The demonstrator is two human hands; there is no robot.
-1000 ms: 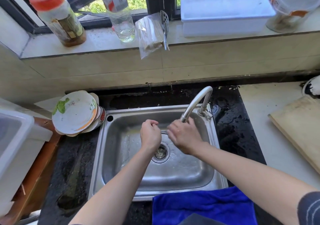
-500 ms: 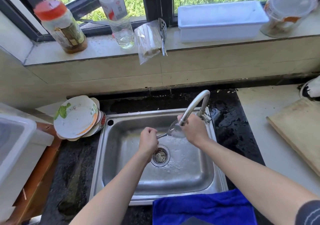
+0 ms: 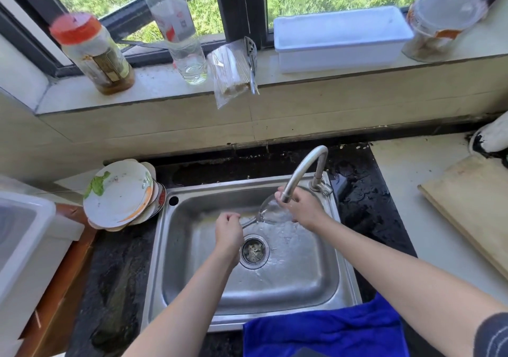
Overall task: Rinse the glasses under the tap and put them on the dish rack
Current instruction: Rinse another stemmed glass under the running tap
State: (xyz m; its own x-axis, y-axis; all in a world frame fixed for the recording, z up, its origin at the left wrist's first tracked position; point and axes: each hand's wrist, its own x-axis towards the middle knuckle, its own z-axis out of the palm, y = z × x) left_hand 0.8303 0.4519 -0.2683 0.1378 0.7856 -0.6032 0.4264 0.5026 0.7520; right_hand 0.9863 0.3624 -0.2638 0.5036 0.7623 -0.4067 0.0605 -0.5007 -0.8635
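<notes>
Right now I'm holding the glass (image 3: pixel 270 211) tilted under the tap (image 3: pixel 301 171), over the sink (image 3: pixel 187 268). My left hand (image 3: pixel 228 228) is pinching the stem and my right hand (image 3: pixel 302 208) is gripping the bowl. Being wet, it's likely slippery and fragile. A second ago both hands were bunching lower.

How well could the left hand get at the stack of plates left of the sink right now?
Probably not at once: the left hand pinches the stem of the glass. Otherwise the way looks free; only the rim of the sink lies between it and the plates.
</notes>
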